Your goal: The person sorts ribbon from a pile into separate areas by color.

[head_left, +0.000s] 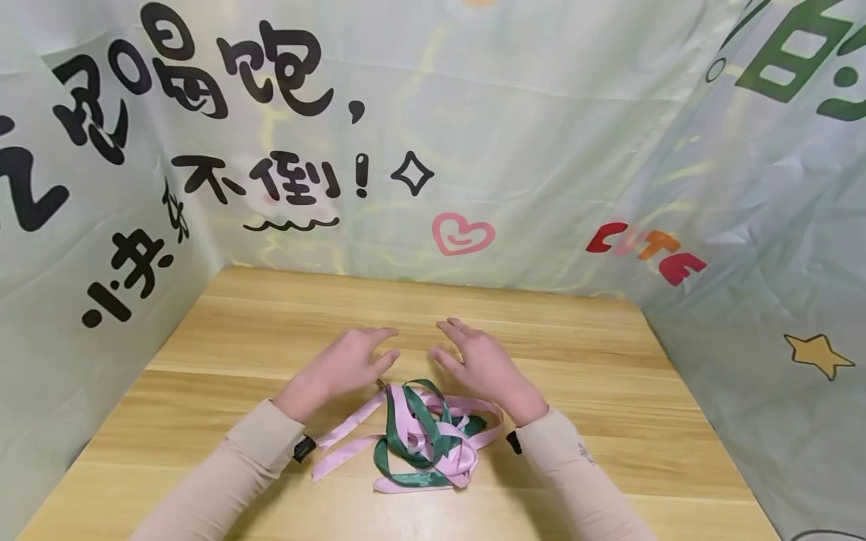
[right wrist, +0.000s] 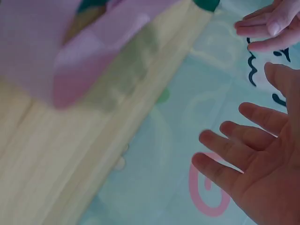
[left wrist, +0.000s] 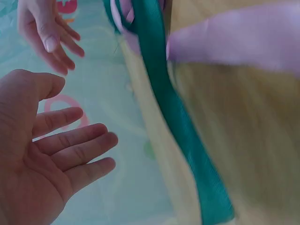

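A loose tangle of pink ribbon [head_left: 463,460] and dark green ribbon [head_left: 422,412] lies on the wooden table between the two forearms. Just beyond its left side, my left hand [head_left: 348,364] hovers with fingers extended and holds nothing. On the other side my right hand [head_left: 489,368] mirrors it, fingers spread and nothing held. In the left wrist view, the left hand [left wrist: 56,154] shows a bare palm beside a green ribbon strip [left wrist: 168,112]. The right wrist view shows the right hand [right wrist: 248,154] bare too, with a pink ribbon loop [right wrist: 93,56] nearby.
The wooden table [head_left: 271,315] is enclosed at the back and sides by a pale printed curtain [head_left: 541,150] with dark characters and drawings. Two pink ribbon ends [head_left: 345,454] stretch out to the left of the tangle, near the left wrist's black strap [head_left: 304,448].
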{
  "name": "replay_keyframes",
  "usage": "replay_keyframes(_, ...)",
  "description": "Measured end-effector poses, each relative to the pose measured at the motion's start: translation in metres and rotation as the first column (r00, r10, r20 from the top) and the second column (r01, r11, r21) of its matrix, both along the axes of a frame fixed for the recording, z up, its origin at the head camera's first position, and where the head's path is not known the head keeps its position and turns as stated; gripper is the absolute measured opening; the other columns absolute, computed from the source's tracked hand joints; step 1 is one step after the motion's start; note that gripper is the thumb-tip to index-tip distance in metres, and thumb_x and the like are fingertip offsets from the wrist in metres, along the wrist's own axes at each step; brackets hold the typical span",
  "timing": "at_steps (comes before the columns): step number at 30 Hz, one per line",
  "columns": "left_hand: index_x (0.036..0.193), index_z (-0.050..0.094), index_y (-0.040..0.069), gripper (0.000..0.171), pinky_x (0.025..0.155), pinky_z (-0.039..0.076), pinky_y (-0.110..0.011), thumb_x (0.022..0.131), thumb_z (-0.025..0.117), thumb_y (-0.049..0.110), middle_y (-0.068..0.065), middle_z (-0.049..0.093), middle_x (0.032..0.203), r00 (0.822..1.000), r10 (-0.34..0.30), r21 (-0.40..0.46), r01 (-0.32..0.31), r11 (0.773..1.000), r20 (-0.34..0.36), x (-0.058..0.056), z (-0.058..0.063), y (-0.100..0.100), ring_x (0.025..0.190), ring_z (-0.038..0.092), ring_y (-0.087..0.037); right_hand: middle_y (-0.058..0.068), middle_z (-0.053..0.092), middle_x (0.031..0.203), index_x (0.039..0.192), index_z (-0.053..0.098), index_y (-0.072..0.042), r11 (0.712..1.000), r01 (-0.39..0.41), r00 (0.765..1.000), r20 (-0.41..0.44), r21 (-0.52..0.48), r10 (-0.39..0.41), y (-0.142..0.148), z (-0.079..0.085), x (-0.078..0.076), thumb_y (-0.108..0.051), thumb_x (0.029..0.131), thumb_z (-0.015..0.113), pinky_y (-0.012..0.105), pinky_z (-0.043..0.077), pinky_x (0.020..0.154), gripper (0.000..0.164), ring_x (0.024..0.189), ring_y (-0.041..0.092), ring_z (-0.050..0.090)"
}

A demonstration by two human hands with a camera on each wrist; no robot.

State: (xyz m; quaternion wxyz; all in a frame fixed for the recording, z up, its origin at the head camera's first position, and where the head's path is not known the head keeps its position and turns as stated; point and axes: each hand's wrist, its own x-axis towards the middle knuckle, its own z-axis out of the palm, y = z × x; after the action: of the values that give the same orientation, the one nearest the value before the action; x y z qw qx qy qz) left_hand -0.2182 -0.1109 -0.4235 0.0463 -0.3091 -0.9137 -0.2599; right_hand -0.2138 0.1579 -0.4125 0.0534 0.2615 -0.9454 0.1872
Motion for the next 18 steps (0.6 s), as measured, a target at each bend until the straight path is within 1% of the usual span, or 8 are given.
replay_keyframes(1,0.142,0.06,-0.003,0.047,0.105,0.055,-0.05,0.106,0.063,0.027,-0.023,0.07,0.134,1.0,-0.005,0.009,0.005,1.0,0.007,0.001,-0.002,0.003,0.096,0.076,-0.034,0.024,0.056,0.153,0.153,0.053,-0.005,1.0,-0.011,1.0,0.001,0.001,0.011,-0.002,-0.002,0.001,-0.043,0.106,0.062,0.054,0.052,0.109,0.061,0.128,0.041,0.065)
replay_keyframes(4,0.141,0.063,-0.001,0.045,0.106,0.055,-0.049,0.105,0.064,0.027,-0.02,0.071,0.134,0.999,0.004,0.023,-0.005,1.0,0.044,0.005,-0.006,0.009,0.105,0.075,-0.034,0.021,0.063,0.146,0.149,0.057,-0.003,0.999,-0.053,0.999,0.0,0.01,0.053,-0.006,-0.01,0.004,-0.041,0.107,0.061,0.05,0.056,0.104,0.056,0.118,0.036,0.072)
replay_keyframes(6,0.138,0.065,0.001,0.043,0.103,0.057,-0.049,0.105,0.066,0.028,-0.018,0.072,0.133,0.999,0.017,0.022,-0.018,1.0,0.048,0.007,-0.009,0.013,0.121,0.071,-0.033,0.02,0.069,0.138,0.143,0.062,-0.001,0.997,-0.078,0.997,0.001,0.012,0.078,-0.008,-0.015,0.006,-0.037,0.106,0.063,0.047,0.058,0.101,0.051,0.114,0.033,0.074)
replay_keyframes(9,0.135,0.069,0.003,0.04,0.099,0.058,-0.047,0.104,0.067,0.028,-0.015,0.074,0.129,0.998,0.026,0.006,-0.027,1.0,0.051,0.009,-0.013,0.018,0.118,0.071,-0.031,0.018,0.076,0.124,0.132,0.069,0.001,0.995,-0.103,0.995,0.005,0.013,0.103,-0.012,-0.02,0.009,-0.031,0.105,0.066,0.046,0.06,0.096,0.042,0.108,0.031,0.076)
replay_keyframes(12,0.13,0.072,0.004,0.037,0.095,0.059,-0.046,0.104,0.067,0.03,-0.013,0.075,0.124,0.999,0.021,-0.01,-0.021,1.0,0.041,0.01,-0.016,0.022,0.111,0.072,-0.028,0.015,0.079,0.108,0.123,0.074,0.0,0.991,-0.128,0.992,-0.014,0.044,0.129,-0.015,-0.023,0.012,-0.029,0.104,0.068,0.042,0.062,0.088,0.036,0.093,0.026,0.077)
replay_keyframes(15,0.127,0.074,0.005,0.035,0.091,0.06,-0.044,0.102,0.069,0.03,-0.012,0.076,0.12,0.999,0.011,-0.021,-0.01,1.0,0.031,0.011,-0.02,0.026,0.106,0.072,-0.026,0.009,0.079,0.095,0.12,0.075,-0.003,0.985,-0.152,0.988,-0.008,0.076,0.153,-0.018,-0.025,0.014,-0.026,0.102,0.071,0.036,0.061,0.077,0.03,0.077,0.017,0.072)
replay_keyframes(18,0.124,0.076,0.006,0.032,0.085,0.06,-0.04,0.101,0.071,0.028,-0.011,0.076,0.115,0.999,-0.002,-0.023,0.003,1.0,0.047,0.012,-0.022,0.029,0.099,0.072,-0.023,0.005,0.078,0.092,0.119,0.076,-0.005,0.983,-0.159,0.987,0.02,0.096,0.158,-0.019,-0.027,0.014,-0.024,0.1,0.073,0.03,0.058,0.07,0.027,0.07,0.01,0.067)
